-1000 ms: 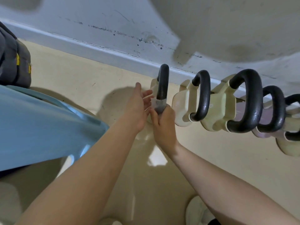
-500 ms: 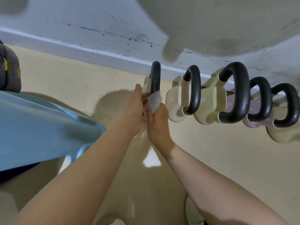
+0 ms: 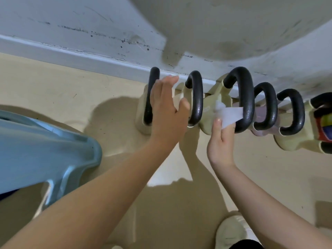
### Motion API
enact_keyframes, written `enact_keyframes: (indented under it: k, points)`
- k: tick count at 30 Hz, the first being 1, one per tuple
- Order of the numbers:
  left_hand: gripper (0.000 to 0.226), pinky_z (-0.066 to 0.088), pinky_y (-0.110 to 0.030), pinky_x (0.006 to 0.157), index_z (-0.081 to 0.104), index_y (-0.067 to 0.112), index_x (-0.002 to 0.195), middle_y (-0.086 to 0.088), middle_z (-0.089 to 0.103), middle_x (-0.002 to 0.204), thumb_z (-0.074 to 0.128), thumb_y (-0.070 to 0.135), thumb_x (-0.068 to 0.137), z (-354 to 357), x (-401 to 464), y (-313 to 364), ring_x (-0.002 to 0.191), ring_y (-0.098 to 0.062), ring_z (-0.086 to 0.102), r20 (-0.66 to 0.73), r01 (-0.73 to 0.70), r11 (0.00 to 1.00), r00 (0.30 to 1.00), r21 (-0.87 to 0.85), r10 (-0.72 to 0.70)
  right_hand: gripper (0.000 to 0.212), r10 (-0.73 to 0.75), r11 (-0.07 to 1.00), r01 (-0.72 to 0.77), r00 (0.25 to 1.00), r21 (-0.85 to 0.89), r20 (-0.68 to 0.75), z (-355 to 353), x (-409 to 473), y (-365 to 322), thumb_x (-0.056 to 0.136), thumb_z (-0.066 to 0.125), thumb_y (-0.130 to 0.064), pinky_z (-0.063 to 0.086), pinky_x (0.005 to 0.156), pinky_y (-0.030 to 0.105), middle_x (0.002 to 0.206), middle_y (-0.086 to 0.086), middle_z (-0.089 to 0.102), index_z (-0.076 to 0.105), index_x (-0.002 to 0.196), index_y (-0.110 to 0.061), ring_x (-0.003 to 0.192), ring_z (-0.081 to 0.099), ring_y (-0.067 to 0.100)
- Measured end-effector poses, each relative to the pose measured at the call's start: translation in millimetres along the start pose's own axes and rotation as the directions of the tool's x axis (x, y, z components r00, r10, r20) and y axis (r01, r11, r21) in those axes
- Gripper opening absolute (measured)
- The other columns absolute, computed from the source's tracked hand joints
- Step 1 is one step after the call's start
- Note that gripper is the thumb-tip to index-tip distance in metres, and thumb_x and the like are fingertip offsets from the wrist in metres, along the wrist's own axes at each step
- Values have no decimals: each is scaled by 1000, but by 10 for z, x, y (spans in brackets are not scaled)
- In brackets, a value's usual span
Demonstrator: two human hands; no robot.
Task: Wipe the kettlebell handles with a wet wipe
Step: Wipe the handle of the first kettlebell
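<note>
Several cream kettlebells with black handles stand in a row along the wall. My left hand (image 3: 168, 108) is open with straight fingers, in front of the gap between the first handle (image 3: 151, 96) and the second handle (image 3: 196, 97). My right hand (image 3: 221, 139) pinches a white wet wipe (image 3: 229, 115) that hangs between the second handle and the large third handle (image 3: 244, 97), its edge next to the third handle. Further handles (image 3: 269, 106) continue to the right.
A white baseboard (image 3: 80, 54) and scuffed wall run behind the row. A pale blue object (image 3: 45, 150) lies on the beige floor at the left. A white shoe (image 3: 231, 232) shows at the bottom. A red and yellow labelled weight (image 3: 323, 126) sits at the far right.
My right hand has left the first handle and carried the wipe rightward to beside the third handle. My left hand has let go by the first handle and opened, shifting right.
</note>
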State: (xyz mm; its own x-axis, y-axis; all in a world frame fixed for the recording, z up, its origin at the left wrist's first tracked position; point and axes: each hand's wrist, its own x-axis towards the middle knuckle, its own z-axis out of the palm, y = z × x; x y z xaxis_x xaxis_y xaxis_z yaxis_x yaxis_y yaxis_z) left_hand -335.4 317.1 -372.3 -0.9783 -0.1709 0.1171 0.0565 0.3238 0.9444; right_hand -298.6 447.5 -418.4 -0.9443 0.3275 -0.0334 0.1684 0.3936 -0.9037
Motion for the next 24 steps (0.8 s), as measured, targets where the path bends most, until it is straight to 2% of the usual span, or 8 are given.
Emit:
enact_keyframes:
  k: [4,7,9,13,17,19,21,24]
  points:
    - [28,37,-22,92,51,20,118,1,53,115,40,14,93,267,17,-53,104,-12,50,286,458,884,863,-93,-417,38,321,931,-361,874,47,365,139,-181,23,102,20,-33,35,89,4,121,-10,50,46,126,-19,111,49,-6]
    - [24,37,-8,70,52,18,115,4,56,104,38,19,96,299,-49,-173,91,-10,51,366,497,867,813,-35,-452,54,410,838,-512,819,189,403,224,21,-43,100,12,-46,42,61,2,92,-7,60,60,97,-20,86,59,-3]
    - [25,37,-10,68,52,18,115,8,55,97,38,21,96,300,-82,-248,87,-10,49,356,499,866,815,-31,-456,60,397,747,-547,823,378,407,258,186,-139,97,8,-55,46,55,7,77,-11,64,59,86,-26,67,62,-6]
    - [18,39,-31,67,56,23,87,3,61,82,40,27,94,300,-10,-307,70,-15,52,353,594,793,776,-133,-522,58,439,760,-554,823,340,360,258,168,-63,96,11,-56,38,69,13,101,-22,57,58,108,-24,74,52,-6]
    - [36,44,-35,92,44,13,126,3,61,87,37,27,94,318,19,-308,87,-17,57,383,628,765,747,-139,-544,58,447,803,-546,818,241,363,292,90,7,96,15,-57,38,89,19,110,-5,64,63,102,-25,93,59,-1]
    - [36,45,-33,86,43,12,126,1,63,85,34,28,95,303,74,-290,79,-16,58,378,666,726,724,-168,-577,54,413,818,-503,851,280,324,326,151,-77,95,15,-58,39,85,19,109,1,65,62,100,-32,102,60,3]
    - [34,47,-29,70,47,11,121,-4,63,89,32,30,96,271,145,-250,69,-16,57,374,742,632,665,-225,-647,56,346,858,-422,896,293,279,345,203,-152,91,17,-62,35,100,25,133,1,55,53,124,-35,124,47,9]
    - [33,51,-27,66,50,14,114,-5,61,98,29,33,97,210,219,-194,69,-18,62,396,822,526,567,-218,-722,44,197,965,-230,954,127,227,334,150,-133,101,15,-40,22,110,15,139,-6,45,35,138,-28,132,34,9]
